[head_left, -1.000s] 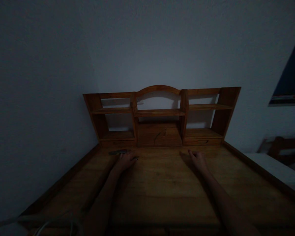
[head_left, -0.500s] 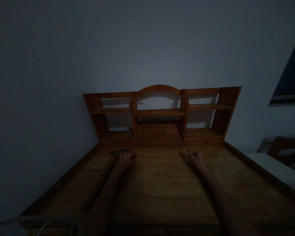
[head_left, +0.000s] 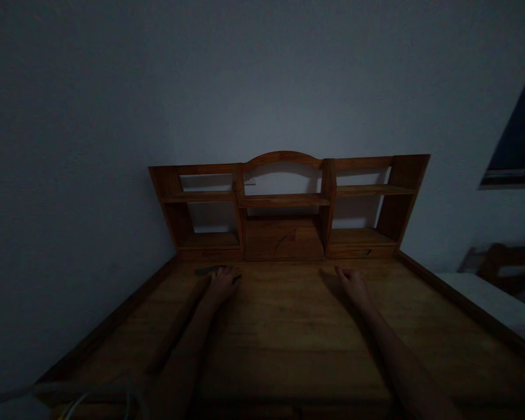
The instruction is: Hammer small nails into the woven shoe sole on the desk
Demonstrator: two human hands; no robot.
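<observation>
Fingers of the left hand [head_left: 222, 282] sit slightly farther over the gray strip [head_left: 203, 270] than a second ago. On the wooden table [head_left: 284, 326], before the shelf [head_left: 284, 200], light, steady fingertips probably suit so flat a thing. Right hand [head_left: 353, 286] curls loosely, far right of centre, nothing visible in it; left covers the strip's right end, bent, grip unclear, a small dark object [head_left: 236, 279] at its right side.

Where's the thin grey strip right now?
In the head view, the thin grey strip is left of centre near the back of the wooden desk, its right end at the left hand, before the hutch.
</observation>
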